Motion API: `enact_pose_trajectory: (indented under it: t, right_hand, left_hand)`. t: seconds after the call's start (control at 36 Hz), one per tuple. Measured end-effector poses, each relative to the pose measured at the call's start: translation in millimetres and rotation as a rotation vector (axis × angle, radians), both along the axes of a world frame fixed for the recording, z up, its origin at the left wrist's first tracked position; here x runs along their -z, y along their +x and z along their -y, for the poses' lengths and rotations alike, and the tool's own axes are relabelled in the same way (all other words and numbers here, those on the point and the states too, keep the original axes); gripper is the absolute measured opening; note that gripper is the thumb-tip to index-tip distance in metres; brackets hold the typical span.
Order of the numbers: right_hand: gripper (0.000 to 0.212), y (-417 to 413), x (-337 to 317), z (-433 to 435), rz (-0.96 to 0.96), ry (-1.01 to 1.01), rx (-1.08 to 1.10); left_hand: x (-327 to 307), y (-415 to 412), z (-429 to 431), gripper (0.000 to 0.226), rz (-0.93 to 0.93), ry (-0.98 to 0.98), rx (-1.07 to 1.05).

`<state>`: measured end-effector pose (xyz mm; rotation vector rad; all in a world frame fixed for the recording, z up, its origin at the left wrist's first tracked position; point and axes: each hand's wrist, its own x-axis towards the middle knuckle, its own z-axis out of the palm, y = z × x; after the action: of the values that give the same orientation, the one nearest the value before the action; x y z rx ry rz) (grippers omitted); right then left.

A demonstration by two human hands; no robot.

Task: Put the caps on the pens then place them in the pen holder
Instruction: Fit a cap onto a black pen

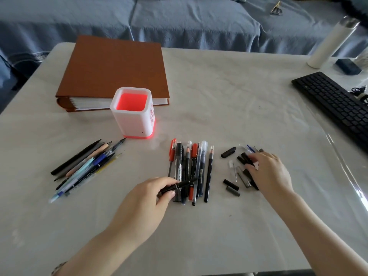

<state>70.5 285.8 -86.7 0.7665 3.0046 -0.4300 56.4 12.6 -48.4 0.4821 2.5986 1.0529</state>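
- My left hand (151,196) is well in front of the pen holder (131,124), on my side of it. Thumb and fingers pinch a black pen (179,185) by its rear end, so the tip end stays free to take a cap.
- That pen lies nearly level, crossing the lower end of the row of pens (199,168) that sits in front of the holder and a little to its right.
- My right hand (266,172) is further right of the holder, fingers loosely spread and resting on the loose caps (229,152). I see no cap gripped; it looks like I am feeling for one that fits.
- The caps are scattered in one patch, so a match can be picked by sight.
- A fan of uncapped pens (87,166) lies in front of the holder to its left, tips pointing toward it.
- The holder stands upright, mouth open, nothing in it yet, so I judge the task has barely begun.
- A brown binder (115,66) lies just behind the holder.
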Motion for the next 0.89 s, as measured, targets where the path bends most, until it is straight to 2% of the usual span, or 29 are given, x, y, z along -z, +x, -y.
enact_pose_trajectory:
  t: [0.08, 0.25, 0.39, 0.53, 0.67, 0.75, 0.89]
  right_hand:
    - [0.021, -1.0, 2.0, -0.6, -0.053, -0.031, 0.046]
    - [0.036, 4.8, -12.1, 12.8, -0.300, -0.582, 0.152]
    - [0.034, 18.0, -37.1, 43.0, -0.403, -1.001, 0.131]
    - [0.048, 29.7, -43.6, 64.9, -0.303, -0.928, -0.141]
    - [0.053, 33.8, -43.9, 70.0, -0.262, -0.898, -0.237]
    - [0.043, 34.6, -48.7, 75.3, -0.321, -1.039, -0.160]
    - [0.025, 34.7, -50.8, 81.5, -0.557, -1.254, 0.095]
  left_hand:
    - [0.3, 0.2, -0.8, 0.022, 0.008, -0.005, -0.004]
    - [-1.2, 1.6, -3.0, 0.022, 0.036, 0.035, -0.019]
    - [-4.1, 4.8, -6.9, 0.021, 0.065, 0.109, -0.031]
    - [-8.8, 5.9, -7.1, 0.023, 0.055, 0.154, -0.029]
    - [-11.1, 5.5, -5.0, 0.022, 0.046, 0.170, -0.018]
    - [-11.8, 6.6, -4.7, 0.023, 0.051, 0.187, -0.026]
    - [-14.4, 8.9, -6.1, 0.033, 0.069, 0.218, -0.010]
